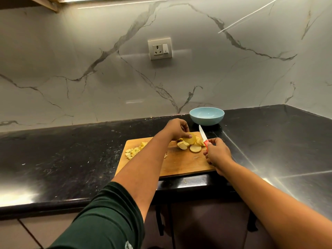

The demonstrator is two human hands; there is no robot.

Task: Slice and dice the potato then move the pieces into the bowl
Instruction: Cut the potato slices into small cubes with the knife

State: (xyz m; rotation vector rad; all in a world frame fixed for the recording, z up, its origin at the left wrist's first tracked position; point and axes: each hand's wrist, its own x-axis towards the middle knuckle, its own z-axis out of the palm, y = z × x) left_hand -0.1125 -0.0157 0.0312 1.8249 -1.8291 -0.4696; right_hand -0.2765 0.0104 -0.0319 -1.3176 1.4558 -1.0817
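On the cutting board (pixel 179 164), left fingers (pixel 188 136) pinch a potato slice (pixel 190 139); right fingers (pixel 212 142) grip the knife (pixel 203 136), bowl (pixel 206 116) behind.

Ahead of you runs a black countertop (pixel 62 159), glossy and flecked with pale specks, turning a corner at the far right. Behind it you face a white marble-patterned wall (pixel 89 60) crossed by dark grey veins. On that wall, near the middle, you see a white socket plate (pixel 159 49) with a switch beside the outlet. At the top left, a wooden cabinet edge (pixel 48 3) juts in. Near your left, pale floor tiles (pixel 23 234) show.
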